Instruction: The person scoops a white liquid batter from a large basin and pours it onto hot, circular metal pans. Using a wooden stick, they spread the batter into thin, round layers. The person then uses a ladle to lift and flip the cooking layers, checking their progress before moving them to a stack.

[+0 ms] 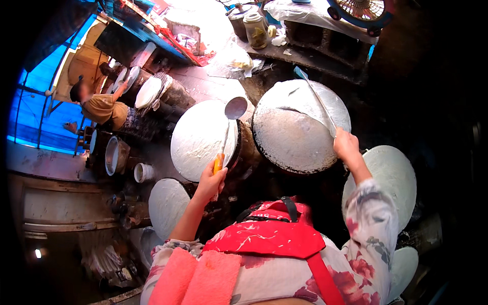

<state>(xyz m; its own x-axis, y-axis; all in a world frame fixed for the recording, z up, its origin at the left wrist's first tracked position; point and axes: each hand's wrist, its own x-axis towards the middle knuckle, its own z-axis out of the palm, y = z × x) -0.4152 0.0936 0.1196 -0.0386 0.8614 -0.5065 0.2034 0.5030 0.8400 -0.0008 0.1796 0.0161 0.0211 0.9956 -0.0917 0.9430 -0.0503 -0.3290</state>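
Note:
My left hand (209,183) is closed around the yellow-orange handle of a ladle (236,108). The ladle's round bowl hangs over the far right edge of a round griddle (240,147) covered by a white batter sheet (198,140). In my right hand (347,145) is a long, thin spatula (318,99) with a pale blue flat end. It lies across a second, larger round griddle (269,161), which bears a thin white flatbread (305,134). A fold or gap shows in that sheet near its far side. Whether the spatula touches it, I cannot tell.
More white-coated rounds stand by my right arm (384,178), by my left forearm (169,206) and at lower right (404,269). Beyond are a lidded glass jar (255,30), a low bench (325,56) and a fan (361,10). Another person (104,109) works at far left.

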